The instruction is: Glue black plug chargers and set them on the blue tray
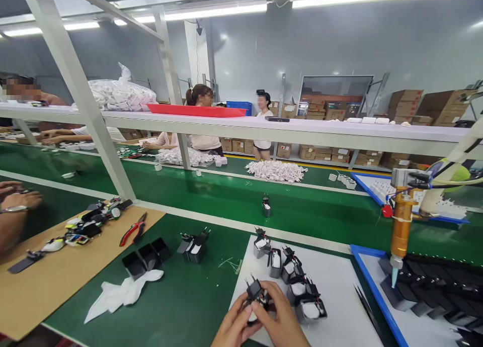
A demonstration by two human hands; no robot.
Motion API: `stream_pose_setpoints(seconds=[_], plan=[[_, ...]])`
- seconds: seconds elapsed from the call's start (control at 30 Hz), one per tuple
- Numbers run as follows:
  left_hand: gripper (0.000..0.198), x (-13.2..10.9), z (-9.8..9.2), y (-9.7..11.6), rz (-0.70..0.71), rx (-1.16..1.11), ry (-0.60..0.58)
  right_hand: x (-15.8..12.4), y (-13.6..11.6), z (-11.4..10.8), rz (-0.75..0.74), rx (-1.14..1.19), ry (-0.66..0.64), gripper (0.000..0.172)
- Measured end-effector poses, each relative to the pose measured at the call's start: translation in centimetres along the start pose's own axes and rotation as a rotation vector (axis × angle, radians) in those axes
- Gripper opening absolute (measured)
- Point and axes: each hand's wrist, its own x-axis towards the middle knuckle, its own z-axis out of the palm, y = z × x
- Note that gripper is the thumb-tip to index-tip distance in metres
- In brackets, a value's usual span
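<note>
Both my hands hold one small black plug adapter (254, 292), its two metal pins pointing up, at the near edge of a white board. My left hand (234, 323) closes on its left side, and my right hand (281, 312) grips its right side with the thumb across the front. The fingers hide its lower part. Just right of my hands stand several similar open adapters (310, 311) with white material inside their black cases. Dark tweezers (367, 309) lie farther right on the white board (339, 291).
Left are three black empty cases (146, 258), a white cloth (123, 294), more adapters (194, 246) and red-handled pliers (133, 230). An amber dispensing syringe (400, 226) hangs over a blue-rimmed tray (377, 291) of black cases. One adapter (266, 206) stands on the green belt (222, 196). Co-workers sit beyond.
</note>
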Motion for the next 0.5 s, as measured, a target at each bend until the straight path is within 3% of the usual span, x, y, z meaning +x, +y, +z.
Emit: stream_pose_setpoints(seconds=[0.1,0.3,0.5], plan=[[0.066,0.0,-0.1,-0.3,0.048,0.058,0.011,-0.2,-0.2,0.2,0.003,-0.010,0.014,0.036],[0.065,-0.7,-0.2,0.6,0.140,0.196,0.033,-0.3,-0.2,0.2,-0.034,0.064,-0.055,0.056],[0.068,-1.3,-0.3,1.8,0.139,0.293,-0.057,-0.1,-0.8,-1.3,-0.078,0.052,-0.173,0.065]])
